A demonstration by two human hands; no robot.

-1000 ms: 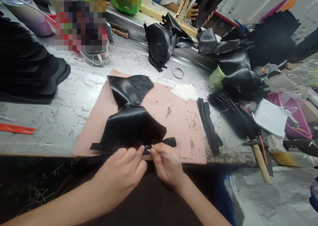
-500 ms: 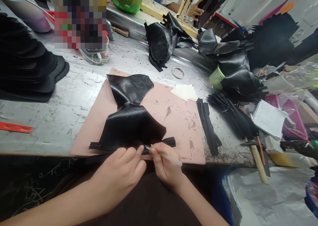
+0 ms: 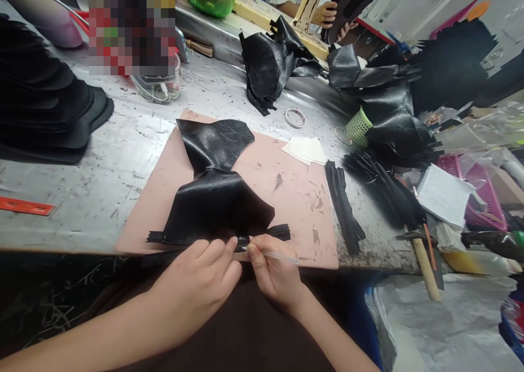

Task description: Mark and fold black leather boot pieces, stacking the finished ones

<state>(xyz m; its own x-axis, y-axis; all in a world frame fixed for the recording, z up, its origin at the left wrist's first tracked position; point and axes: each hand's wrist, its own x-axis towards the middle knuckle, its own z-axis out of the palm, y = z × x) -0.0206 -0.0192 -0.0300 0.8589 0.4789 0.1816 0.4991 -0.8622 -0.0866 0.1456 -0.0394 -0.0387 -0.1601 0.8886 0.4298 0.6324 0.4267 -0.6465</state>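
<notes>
A black leather piece (image 3: 216, 203), narrow at its middle, lies on a pink board (image 3: 286, 197). A black zipper (image 3: 280, 232) runs along its near edge, the tape ends sticking out on both sides. My left hand (image 3: 204, 279) is closed, fingers curled, its fingertips on the zipper edge near the middle; the grip itself is partly hidden. Close beside it, my right hand (image 3: 276, 274) pinches a slim, whitish translucent pen (image 3: 282, 258). The pen's tip points left at the zipper edge, close to my left fingertips.
Dark cut pieces (image 3: 45, 105) are stacked at left, near an orange strip (image 3: 27, 205). Right of the board lie loose zippers (image 3: 344, 208), a bundle of zippers (image 3: 382, 189) and a hammer (image 3: 426, 268). White paper pieces (image 3: 305, 150) rest on the board. Across the bench, another person's hands (image 3: 325, 15) hold dark pieces.
The pen in my right hand has tilted slightly, its rear end now a little higher. My left hand stays in place on the zipper edge. The other person's second hand shows more.
</notes>
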